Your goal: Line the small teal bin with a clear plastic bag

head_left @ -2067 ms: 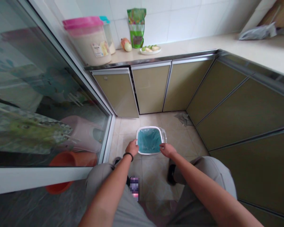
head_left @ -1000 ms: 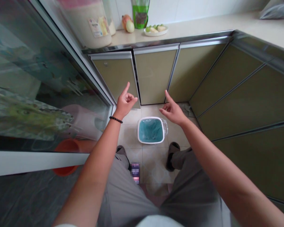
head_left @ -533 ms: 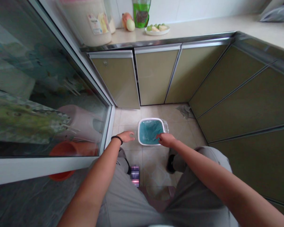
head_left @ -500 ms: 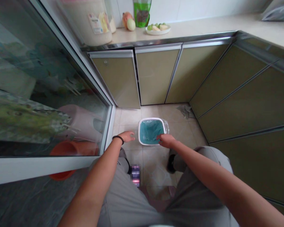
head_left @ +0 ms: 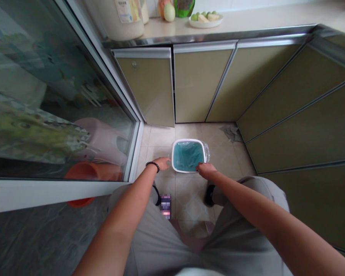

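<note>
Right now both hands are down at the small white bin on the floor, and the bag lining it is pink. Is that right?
Not quite. The bag lining the small white bin is teal-blue, not pink; the head view shows it. The rest holds: the left hand and the right hand are both down at the bin's near rim, and it stands on the floor.

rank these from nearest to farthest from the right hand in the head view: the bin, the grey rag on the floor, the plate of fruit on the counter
1. bin: the right hand is at its near rim.
2. grey rag: on the floor tiles beyond the bin, to the right, by the cabinet corner.
3. plate of fruit: up on the counter, at the top of the view.
</note>
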`<state>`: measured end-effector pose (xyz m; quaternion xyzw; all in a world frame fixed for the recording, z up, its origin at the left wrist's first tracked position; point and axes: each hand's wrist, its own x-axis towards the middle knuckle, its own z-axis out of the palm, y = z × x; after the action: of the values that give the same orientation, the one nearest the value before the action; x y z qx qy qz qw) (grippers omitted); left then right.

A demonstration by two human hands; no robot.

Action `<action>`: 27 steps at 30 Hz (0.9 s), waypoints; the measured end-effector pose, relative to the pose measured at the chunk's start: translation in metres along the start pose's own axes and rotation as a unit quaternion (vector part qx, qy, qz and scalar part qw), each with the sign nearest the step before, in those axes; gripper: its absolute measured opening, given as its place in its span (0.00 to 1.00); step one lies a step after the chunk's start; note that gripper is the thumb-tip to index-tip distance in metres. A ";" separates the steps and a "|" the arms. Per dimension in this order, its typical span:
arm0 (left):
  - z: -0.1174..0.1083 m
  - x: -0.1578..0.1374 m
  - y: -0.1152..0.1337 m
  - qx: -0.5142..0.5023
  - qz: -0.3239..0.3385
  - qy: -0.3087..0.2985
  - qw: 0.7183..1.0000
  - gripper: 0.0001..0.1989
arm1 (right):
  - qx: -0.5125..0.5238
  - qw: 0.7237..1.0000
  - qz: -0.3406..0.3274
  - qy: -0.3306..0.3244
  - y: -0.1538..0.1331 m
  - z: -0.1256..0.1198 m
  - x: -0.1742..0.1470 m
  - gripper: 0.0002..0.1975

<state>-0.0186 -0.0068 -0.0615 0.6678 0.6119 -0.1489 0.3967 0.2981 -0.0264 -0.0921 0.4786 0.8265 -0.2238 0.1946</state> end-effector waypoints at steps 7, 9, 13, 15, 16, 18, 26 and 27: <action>0.008 0.001 -0.008 0.032 -0.004 -0.007 0.999 0.33 | 0.006 1.000 0.007 -0.013 -0.008 -0.040 -0.019 0.17; 0.013 0.000 -0.008 0.033 -0.005 -0.006 0.999 0.34 | -0.003 1.000 0.005 -0.015 -0.010 -0.061 -0.028 0.16; 0.024 -0.006 -0.005 0.036 -0.012 0.017 0.999 0.36 | 0.001 1.000 -0.012 0.015 -0.003 -0.109 -0.038 0.13; 0.029 -0.010 -0.001 0.058 -0.007 0.050 0.997 0.38 | 0.020 0.998 -0.027 0.047 0.006 -0.135 -0.036 0.11; 0.031 -0.012 0.001 0.074 -0.002 0.066 0.995 0.38 | 0.033 0.997 -0.034 0.066 0.013 -0.148 -0.034 0.10; 0.035 -0.015 0.006 0.103 0.009 0.082 0.991 0.38 | 0.067 0.991 -0.050 0.107 0.027 -0.171 -0.026 0.09; 0.042 -0.011 0.002 0.062 0.011 0.070 0.996 0.35 | 0.203 0.922 0.045 0.327 0.074 -0.210 0.033 0.14; 0.044 -0.009 -0.001 0.054 0.013 0.073 0.996 0.36 | 0.210 0.910 0.068 0.350 0.076 -0.209 0.041 0.16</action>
<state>-0.0088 -0.0444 -0.0840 0.7055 0.6215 -0.1269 0.3160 0.3237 0.1523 0.0447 0.6114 0.7405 -0.1965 -0.1980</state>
